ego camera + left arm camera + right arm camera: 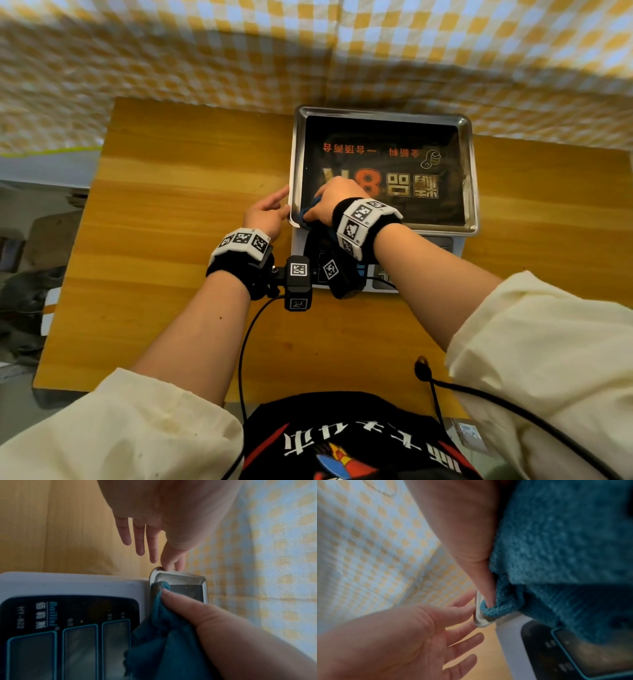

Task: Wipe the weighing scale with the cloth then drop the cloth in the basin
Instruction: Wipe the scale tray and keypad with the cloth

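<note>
Wiping step: left hand [265, 214], fingers straight and holding nothing, steadies the scale [383, 171] pan's rim. Right hand [334, 202] curls round the cloth [161, 622], a fingertip pressing it into the pan's corner. Next, judged: sweep the cloth across the pan; no basin is visible.

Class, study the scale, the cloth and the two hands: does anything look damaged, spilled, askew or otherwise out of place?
Nothing stands out. The weighing scale sits square on the wooden table, its steel pan seated level; the blue cloth is simply bunched under the right hand.

The cloth [159, 628] I use is teal; my weighing scale [382, 171] is white with a silver tray under black, gold-lettered film, on my honey-yellow wooden table [171, 205] before yellow-and-white check fabric [239, 51]
</note>
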